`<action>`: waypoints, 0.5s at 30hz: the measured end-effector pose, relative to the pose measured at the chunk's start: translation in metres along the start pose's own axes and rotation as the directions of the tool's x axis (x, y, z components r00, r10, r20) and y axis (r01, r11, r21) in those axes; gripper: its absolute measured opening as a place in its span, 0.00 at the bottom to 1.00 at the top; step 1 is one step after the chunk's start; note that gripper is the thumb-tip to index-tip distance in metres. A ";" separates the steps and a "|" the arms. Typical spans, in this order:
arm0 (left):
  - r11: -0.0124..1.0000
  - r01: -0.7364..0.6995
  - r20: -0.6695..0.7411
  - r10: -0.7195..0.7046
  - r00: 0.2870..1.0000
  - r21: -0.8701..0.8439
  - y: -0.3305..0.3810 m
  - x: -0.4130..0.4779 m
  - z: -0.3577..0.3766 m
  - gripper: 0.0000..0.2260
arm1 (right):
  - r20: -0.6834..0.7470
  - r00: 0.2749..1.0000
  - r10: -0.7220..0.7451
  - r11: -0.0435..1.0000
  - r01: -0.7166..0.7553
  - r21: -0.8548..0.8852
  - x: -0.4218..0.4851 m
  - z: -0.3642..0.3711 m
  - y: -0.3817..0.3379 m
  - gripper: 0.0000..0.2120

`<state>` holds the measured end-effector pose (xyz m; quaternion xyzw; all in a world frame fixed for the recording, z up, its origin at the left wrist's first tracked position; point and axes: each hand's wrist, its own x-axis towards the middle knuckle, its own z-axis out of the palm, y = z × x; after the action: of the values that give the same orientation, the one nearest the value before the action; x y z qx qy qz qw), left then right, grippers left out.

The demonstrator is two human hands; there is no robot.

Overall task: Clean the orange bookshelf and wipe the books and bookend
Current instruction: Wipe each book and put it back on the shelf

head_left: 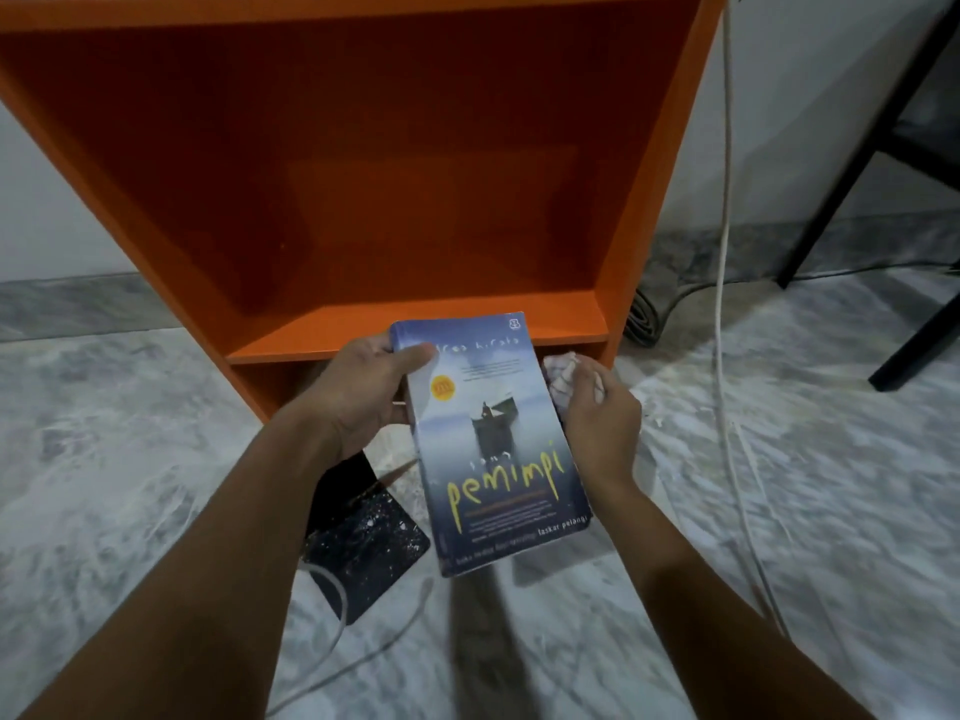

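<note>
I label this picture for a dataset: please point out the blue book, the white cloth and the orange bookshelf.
blue book (493,449), head view, front cover middle
white cloth (557,379), head view, crumpled top part
orange bookshelf (311,332), head view, bare shelf board

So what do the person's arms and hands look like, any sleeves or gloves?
Both are bare. The left hand and right hand wear no gloves, and no ring, watch or bracelet shows. The left forearm and right forearm have no sleeves as far as the frame's edge.
</note>
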<state>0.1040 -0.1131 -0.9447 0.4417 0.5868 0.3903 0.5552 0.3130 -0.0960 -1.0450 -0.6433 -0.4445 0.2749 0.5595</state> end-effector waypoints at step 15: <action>0.994 0.028 -0.272 -0.057 0.961 -0.108 -0.025 0.004 0.005 0.05 | 0.186 0.977 -0.104 0.975 0.137 -0.174 -0.090 0.044 -0.004 0.14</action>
<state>0.1071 -0.1170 -0.9701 0.3414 0.6465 0.4655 0.4987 0.2336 -0.1548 -1.0635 -0.6378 -0.5540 0.2532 0.4713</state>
